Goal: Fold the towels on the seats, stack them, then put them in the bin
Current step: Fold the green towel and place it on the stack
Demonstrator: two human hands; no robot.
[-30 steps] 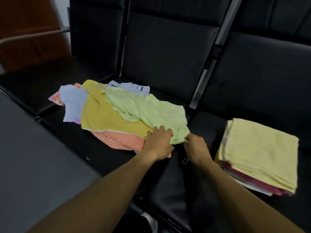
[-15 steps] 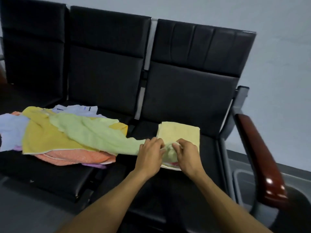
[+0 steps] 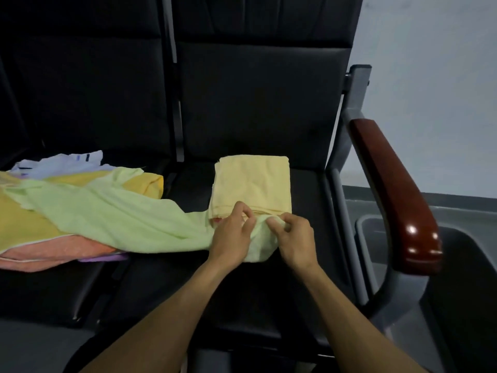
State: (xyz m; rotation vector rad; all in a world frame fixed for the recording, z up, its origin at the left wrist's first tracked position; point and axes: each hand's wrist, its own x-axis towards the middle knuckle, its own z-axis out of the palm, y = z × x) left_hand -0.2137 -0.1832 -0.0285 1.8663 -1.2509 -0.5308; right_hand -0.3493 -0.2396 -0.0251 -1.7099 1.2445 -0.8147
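A light green towel [image 3: 113, 214] stretches from the unfolded pile on the left seat to the right seat. My left hand [image 3: 232, 238] and my right hand [image 3: 294, 238] both pinch its near end, close together, just in front of the folded stack. The stack [image 3: 251, 181], topped by a pale yellow towel, sits on the right seat [image 3: 304, 278]. The pile [image 3: 35, 238] holds yellow, orange, purple and white towels. A dark grey bin [image 3: 457, 265] stands on the floor right of the seats.
A brown wooden armrest [image 3: 392, 195] on a grey metal frame runs between the right seat and the bin. Black seat backs [image 3: 255, 98] rise behind the towels. A pale wall [image 3: 435, 90] lies to the right.
The green towel's end has been dragged from the pile on the left seat across to the right seat. Both hands travelled right with it, and my view swung right, showing the armrest and bin.
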